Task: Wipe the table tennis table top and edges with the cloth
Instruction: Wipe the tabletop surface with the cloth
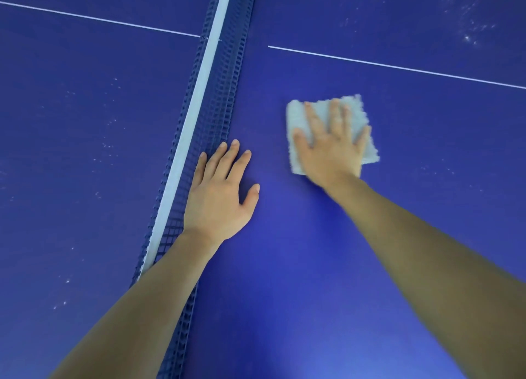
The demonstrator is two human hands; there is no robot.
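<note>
The blue table tennis table top (313, 265) fills the view. A folded white cloth (296, 114) lies flat on it, right of the net. My right hand (331, 146) presses down on the cloth with straight, spread fingers and covers most of it. My left hand (220, 193) rests flat on the table surface right beside the net, its fingers straight and its fingertips touching the mesh.
The dark blue net (216, 94) with a white top band runs from the top centre down to the lower left. A thin white centre line (398, 67) crosses both halves. White dust specks (469, 31) dot the far right and the left half.
</note>
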